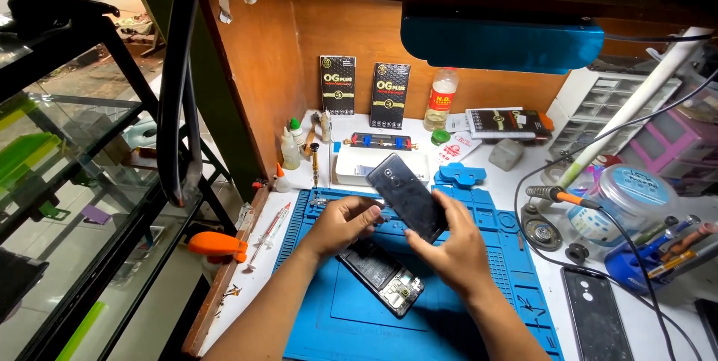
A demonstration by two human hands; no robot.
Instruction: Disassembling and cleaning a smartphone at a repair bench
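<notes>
I see the work mat [351,331] lying on the bench [673,309] — an opened phone body [380,275] on it, a phone back panel [407,196] above that. Right of the mat lies another phone [596,318]; behind it, two boxes [364,93] lean against the wall.

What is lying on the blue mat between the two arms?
In the head view, an opened phone body with its insides showing lies on the blue mat, under the dark panel both hands hold.
</notes>
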